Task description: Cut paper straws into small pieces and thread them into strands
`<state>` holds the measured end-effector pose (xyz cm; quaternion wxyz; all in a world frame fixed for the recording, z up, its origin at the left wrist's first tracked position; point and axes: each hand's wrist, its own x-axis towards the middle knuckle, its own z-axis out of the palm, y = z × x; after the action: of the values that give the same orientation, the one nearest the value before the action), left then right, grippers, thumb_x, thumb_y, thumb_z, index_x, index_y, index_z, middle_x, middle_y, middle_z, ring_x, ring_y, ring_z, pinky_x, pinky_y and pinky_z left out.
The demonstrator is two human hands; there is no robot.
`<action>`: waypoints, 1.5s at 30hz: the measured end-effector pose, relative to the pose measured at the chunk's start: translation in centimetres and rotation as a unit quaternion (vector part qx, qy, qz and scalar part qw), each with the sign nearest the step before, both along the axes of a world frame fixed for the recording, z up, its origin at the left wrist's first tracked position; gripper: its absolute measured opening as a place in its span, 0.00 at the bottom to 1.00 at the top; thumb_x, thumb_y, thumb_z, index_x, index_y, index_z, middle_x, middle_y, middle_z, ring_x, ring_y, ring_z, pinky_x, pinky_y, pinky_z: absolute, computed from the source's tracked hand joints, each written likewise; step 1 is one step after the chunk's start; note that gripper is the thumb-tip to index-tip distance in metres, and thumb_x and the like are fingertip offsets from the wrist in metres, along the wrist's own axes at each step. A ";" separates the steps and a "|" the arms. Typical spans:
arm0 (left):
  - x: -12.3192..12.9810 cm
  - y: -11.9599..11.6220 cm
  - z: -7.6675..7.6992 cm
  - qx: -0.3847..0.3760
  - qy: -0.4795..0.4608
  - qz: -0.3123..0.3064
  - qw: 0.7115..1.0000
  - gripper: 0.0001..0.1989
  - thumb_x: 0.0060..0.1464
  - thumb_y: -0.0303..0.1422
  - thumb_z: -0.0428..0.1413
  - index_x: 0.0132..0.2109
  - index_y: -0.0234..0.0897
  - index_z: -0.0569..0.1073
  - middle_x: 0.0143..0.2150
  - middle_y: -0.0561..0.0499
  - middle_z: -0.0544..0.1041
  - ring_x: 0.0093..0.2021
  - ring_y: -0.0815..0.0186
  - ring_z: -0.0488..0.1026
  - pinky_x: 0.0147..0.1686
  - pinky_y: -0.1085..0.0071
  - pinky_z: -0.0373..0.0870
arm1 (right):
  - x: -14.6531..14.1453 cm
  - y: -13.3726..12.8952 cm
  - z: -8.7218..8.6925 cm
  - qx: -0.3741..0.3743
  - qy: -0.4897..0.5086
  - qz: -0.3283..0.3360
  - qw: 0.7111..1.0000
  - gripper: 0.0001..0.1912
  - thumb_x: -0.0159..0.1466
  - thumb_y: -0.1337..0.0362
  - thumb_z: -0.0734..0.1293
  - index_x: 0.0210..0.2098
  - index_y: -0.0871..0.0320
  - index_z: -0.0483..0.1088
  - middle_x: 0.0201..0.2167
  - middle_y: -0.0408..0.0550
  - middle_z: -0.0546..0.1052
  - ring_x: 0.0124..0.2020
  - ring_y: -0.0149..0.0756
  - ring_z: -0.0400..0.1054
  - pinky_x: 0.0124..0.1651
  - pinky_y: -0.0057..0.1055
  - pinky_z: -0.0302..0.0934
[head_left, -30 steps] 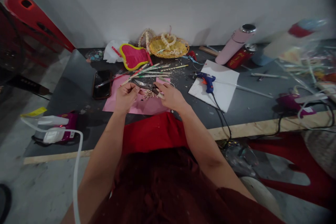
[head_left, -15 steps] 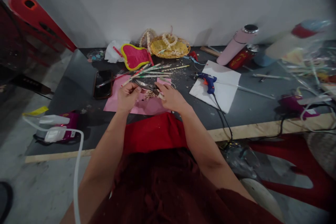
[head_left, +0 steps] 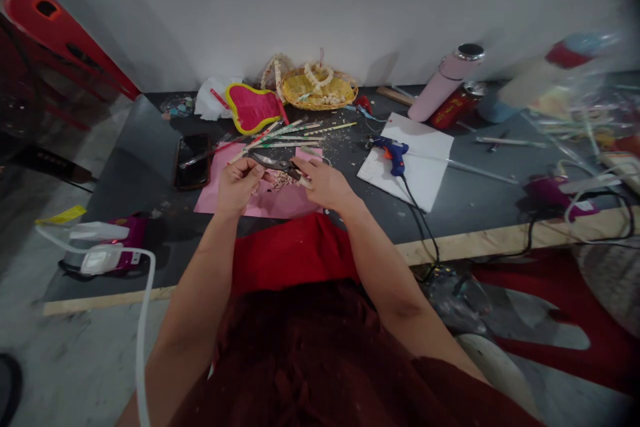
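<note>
My right hand (head_left: 325, 185) is wrapped round the handles of a pair of pruning shears (head_left: 270, 161), whose blades point left toward my other hand. The fingers of my left hand (head_left: 237, 187) are pinched together beside the blades; what they hold is too small to make out. Beneath both hands lies a sheet of pink paper (head_left: 213, 195). A heap of small pale cut pieces (head_left: 283, 180) rests on it between the hands. Several thin patterned sticks (head_left: 293, 143) lie just beyond the shears, partly over the paper's far edge.
A phone (head_left: 193, 161) lies to the left. At the back are a pink and yellow heart-like piece (head_left: 253, 109) and a wicker basket (head_left: 320, 105). To the right, a blue glue gun (head_left: 396, 155) rests on a white board (head_left: 430, 180), near a pink flask (head_left: 445, 85) and a red can (head_left: 456, 107).
The whole view has shifted slightly, with the table's things a little further left. Both hands and the shears keep nearly the same pose over the paper.
</note>
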<state>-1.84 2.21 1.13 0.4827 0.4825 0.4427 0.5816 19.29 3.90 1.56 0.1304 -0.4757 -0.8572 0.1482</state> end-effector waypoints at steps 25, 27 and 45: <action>-0.3 -0.1 0.2 0.023 0.033 -0.017 0.999 0.13 0.51 0.41 0.63 0.30 0.36 0.72 0.23 0.50 0.77 0.13 0.79 0.56 0.13 0.78 0.51 | 0.1 0.3 -0.9 0.009 0.039 0.017 0.999 0.42 0.57 0.71 0.61 0.69 0.52 0.46 0.62 0.56 0.62 0.60 0.50 0.59 0.58 0.52 0.59; -0.3 0.0 0.1 0.019 0.037 -0.014 0.999 0.13 0.51 0.41 0.63 0.30 0.36 0.72 0.24 0.50 0.78 0.13 0.79 0.57 0.13 0.78 0.50 | 0.1 0.4 -1.0 0.013 0.037 0.014 0.999 0.42 0.57 0.71 0.61 0.69 0.52 0.47 0.60 0.56 0.64 0.59 0.50 0.60 0.57 0.51 0.59; 0.2 0.3 -0.5 0.013 0.006 0.014 1.000 0.14 0.50 0.41 0.63 0.29 0.35 0.71 0.21 0.51 0.76 0.13 0.80 0.55 0.13 0.79 0.48 | 0.3 1.1 -1.8 -0.005 0.092 0.031 0.995 0.34 0.61 0.65 0.62 0.67 0.54 0.54 0.63 0.50 0.66 0.60 0.43 0.62 0.58 0.42 0.61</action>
<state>-1.59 2.47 0.64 0.4656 0.4863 0.4444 0.5910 19.59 4.95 -0.25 0.2018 -0.4337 -0.8550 0.2003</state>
